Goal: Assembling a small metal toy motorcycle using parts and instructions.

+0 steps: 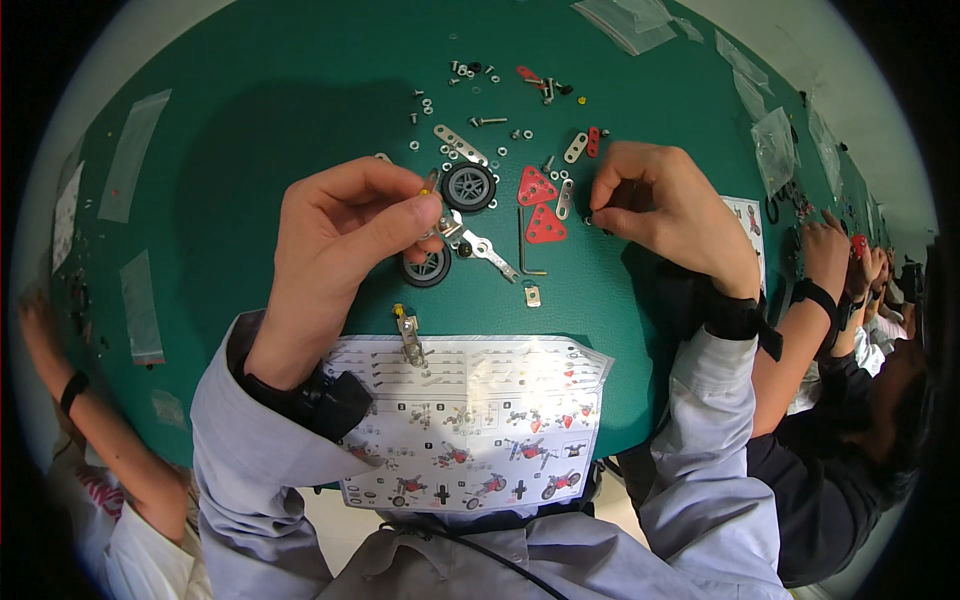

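My left hand [350,235] pinches a small metal bracket [448,226] with a yellow piece on it, held over the green table. Right beside those fingers lie two black-tyred toy wheels with grey spokes, one upper [468,187] and one lower [428,268], the latter partly hidden by the hand. A silvery wrench [492,257] also lies there. My right hand [660,210] is closed in a pinch, a tiny silvery fastener [588,221] showing at its fingertips. Nearest to it are two red triangular plates, upper [536,185] and lower [546,225], and a metal strip [565,199].
An L-shaped hex key [522,240] lies between the hands. Screws and nuts [470,70] are scattered farther back. A printed instruction sheet [470,430] overlaps the near edge, with a small metal assembly [409,335] at its top. Plastic bags [628,22] and co-workers' arms [800,330] flank the area.
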`<state>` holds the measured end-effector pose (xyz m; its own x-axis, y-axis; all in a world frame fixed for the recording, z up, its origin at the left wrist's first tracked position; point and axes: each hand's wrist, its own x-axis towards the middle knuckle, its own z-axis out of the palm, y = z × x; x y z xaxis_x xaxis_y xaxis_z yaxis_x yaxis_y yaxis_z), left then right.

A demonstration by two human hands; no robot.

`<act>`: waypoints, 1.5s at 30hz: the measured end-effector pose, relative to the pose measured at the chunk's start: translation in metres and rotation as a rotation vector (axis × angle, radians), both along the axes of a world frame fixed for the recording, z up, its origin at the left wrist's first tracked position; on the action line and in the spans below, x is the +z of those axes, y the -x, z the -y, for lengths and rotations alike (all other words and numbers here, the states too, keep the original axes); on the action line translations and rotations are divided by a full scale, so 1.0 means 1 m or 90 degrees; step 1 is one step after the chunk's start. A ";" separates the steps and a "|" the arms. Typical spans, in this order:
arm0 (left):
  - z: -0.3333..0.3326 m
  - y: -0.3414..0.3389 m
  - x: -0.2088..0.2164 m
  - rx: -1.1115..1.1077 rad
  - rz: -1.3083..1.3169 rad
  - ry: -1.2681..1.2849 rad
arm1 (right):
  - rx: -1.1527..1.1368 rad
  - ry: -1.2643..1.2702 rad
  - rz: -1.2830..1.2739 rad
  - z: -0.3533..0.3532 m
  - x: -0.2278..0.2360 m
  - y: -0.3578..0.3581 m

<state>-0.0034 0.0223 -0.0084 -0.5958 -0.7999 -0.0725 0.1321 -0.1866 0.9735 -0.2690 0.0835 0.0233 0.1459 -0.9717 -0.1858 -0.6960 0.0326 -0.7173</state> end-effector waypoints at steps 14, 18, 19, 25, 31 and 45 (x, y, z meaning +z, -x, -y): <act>-0.002 0.002 0.001 0.016 -0.044 -0.043 | -0.285 0.104 0.379 0.000 0.009 0.016; -0.001 0.002 0.003 0.036 -0.091 -0.127 | -0.349 0.155 0.572 -0.004 0.012 0.026; 0.001 0.001 0.002 0.028 -0.092 -0.142 | -0.351 0.154 0.573 -0.003 0.011 0.023; 0.002 0.001 -0.001 0.025 -0.092 -0.162 | -0.321 0.052 0.602 -0.002 0.004 0.019; 0.003 0.000 0.001 0.029 -0.086 -0.155 | -0.069 0.084 -0.004 0.009 -0.011 -0.040; 0.001 0.000 -0.002 -0.015 -0.080 -0.129 | 0.013 0.056 -0.067 0.016 -0.009 -0.036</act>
